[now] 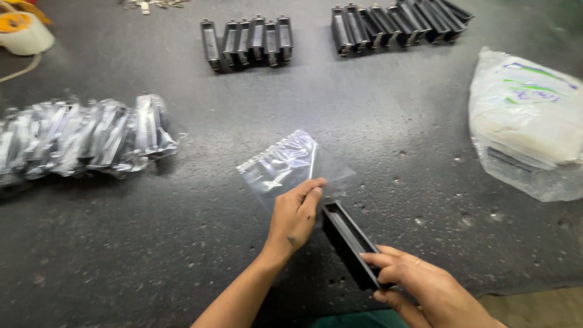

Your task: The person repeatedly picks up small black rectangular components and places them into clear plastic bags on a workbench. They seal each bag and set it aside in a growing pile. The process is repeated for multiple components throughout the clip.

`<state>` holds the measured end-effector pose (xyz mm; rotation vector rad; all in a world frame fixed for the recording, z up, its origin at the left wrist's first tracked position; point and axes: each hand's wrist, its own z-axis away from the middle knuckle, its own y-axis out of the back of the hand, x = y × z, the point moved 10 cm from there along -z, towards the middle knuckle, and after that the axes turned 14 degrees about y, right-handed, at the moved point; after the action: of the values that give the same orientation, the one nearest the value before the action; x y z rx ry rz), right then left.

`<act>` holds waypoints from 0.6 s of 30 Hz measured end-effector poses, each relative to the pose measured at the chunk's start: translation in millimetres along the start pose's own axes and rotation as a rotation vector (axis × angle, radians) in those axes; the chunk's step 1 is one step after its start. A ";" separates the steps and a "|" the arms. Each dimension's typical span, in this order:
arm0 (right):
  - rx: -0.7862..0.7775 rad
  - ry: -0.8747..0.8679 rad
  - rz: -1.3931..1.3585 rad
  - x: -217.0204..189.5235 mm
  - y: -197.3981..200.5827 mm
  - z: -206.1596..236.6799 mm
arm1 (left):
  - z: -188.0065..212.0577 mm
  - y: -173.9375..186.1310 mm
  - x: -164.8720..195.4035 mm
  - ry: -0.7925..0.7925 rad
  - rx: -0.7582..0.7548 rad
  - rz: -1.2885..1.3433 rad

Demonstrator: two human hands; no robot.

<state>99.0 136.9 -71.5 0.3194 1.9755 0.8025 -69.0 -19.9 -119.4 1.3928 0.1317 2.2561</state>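
My left hand (296,215) pinches the clear bag (285,165) mouth, holding it flat on the tabletop (182,243). My right hand (419,282) grips the black tray (347,242), its far end at the bag's opening.

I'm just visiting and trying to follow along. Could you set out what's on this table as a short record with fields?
left hand: left hand pinches the mouth of a clear plastic bag
right hand: right hand grips a black oblong part, its far end at the bag
far edge: two rows of loose black parts
left side: bagged parts in a pile
right side: large bag of white material
surface: dark table
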 end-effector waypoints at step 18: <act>0.175 0.259 0.478 8.5 -55.1 -18.9 | 89.0 -68.1 53.8 -0.820 -0.246 -0.399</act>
<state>84.0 92.3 -106.9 0.8508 2.2521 1.0100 12.0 49.3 -55.1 1.8314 -0.1298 1.2168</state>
